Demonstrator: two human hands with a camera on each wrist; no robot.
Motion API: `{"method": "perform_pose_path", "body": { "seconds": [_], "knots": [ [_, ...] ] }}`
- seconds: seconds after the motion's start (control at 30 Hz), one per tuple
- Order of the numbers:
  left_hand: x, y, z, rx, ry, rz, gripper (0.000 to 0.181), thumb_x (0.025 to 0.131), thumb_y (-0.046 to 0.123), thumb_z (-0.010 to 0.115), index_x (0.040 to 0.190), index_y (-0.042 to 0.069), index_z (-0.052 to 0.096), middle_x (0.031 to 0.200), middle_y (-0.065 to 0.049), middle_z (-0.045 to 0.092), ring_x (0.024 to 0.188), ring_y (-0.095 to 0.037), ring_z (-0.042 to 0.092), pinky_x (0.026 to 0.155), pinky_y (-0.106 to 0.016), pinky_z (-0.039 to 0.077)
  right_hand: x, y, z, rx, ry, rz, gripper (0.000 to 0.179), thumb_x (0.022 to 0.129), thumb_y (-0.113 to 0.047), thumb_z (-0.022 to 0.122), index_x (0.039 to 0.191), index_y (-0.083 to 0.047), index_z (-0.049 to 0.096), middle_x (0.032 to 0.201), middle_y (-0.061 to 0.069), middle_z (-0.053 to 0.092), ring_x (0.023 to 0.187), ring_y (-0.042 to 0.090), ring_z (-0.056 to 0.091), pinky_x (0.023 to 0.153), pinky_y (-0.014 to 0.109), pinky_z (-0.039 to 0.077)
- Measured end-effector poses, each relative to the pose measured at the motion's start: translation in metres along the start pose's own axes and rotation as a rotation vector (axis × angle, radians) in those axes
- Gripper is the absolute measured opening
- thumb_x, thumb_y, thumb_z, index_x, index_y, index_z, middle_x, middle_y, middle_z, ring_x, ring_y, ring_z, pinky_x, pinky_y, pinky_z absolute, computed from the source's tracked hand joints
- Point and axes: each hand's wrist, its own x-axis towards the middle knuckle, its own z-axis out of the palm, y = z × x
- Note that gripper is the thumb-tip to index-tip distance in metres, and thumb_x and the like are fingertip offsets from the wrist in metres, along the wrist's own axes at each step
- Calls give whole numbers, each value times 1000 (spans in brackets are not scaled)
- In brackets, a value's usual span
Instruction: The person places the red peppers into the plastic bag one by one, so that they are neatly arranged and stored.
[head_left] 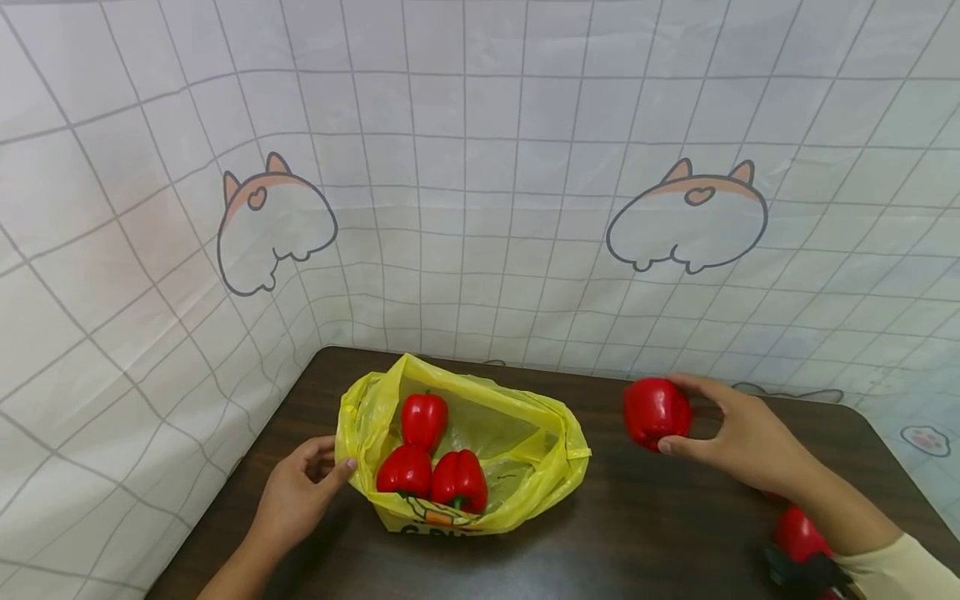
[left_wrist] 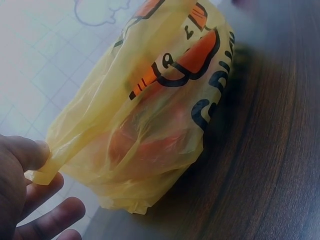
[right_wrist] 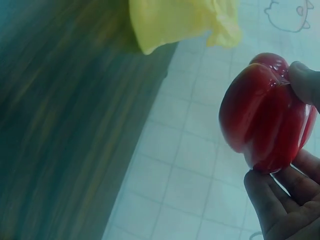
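My right hand [head_left: 738, 437] holds a red bell pepper [head_left: 657, 412] between thumb and fingers, raised to the right of a yellow plastic bag [head_left: 525, 492]. In the right wrist view the glossy bell pepper [right_wrist: 265, 115] shows its lobes, with the thumb at one end and fingertips at the other. My left hand [head_left: 300, 492] pinches the left edge of the bag's mouth between thumb and finger, as the left wrist view of the bag [left_wrist: 90, 135] shows. The bag gapes upward, and three red bell peppers [head_left: 425, 423] lie inside on its left side.
More red peppers [head_left: 801, 533] lie at the table's right, partly hidden by my right forearm, beside a dark object [head_left: 798, 571]. The dark wooden table [head_left: 600, 542] meets a white gridded cloth [head_left: 487, 208] behind and at the left.
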Motion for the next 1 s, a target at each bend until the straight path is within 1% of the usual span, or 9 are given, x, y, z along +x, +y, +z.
{"method": "perform_pose_path", "body": {
  "seconds": [0.27,0.43,0.57,0.87,1.0],
  "knots": [
    [-1,-1,0,10,-2,-1,52,94,39,77,131,5,64,108,-5,73,92,-18,67,73,-27,54,9,-16,3,30,7,-9,89,78,-56,86,148,-12,51,129,15,67,113,39,63,84,63,53],
    [1,-2,1,16,0,2,52,94,40,77,131,5,65,108,-5,73,93,-17,67,74,-27,54,14,-26,6,58,14,-25,86,79,-49,88,147,-12,51,129,14,67,113,36,62,85,61,53],
    [1,-1,1,10,2,7,52,94,39,77,131,5,65,108,-5,73,92,-17,68,74,-27,54,20,-35,11,84,12,-48,85,78,-46,90,146,-12,52,130,11,66,114,33,62,88,60,53],
    [0,-1,2,8,5,16,51,94,38,77,130,4,64,106,-6,73,90,-17,67,72,-27,54,34,-52,28,163,-3,-124,84,75,-39,94,144,-12,54,129,7,67,111,28,66,86,50,57],
    [0,0,3,8,9,18,50,94,36,77,130,4,65,106,-6,73,89,-17,67,72,-27,54,38,-58,35,193,-25,-161,83,77,-37,93,145,-11,54,129,6,67,111,26,66,86,48,58]
  ]
}}
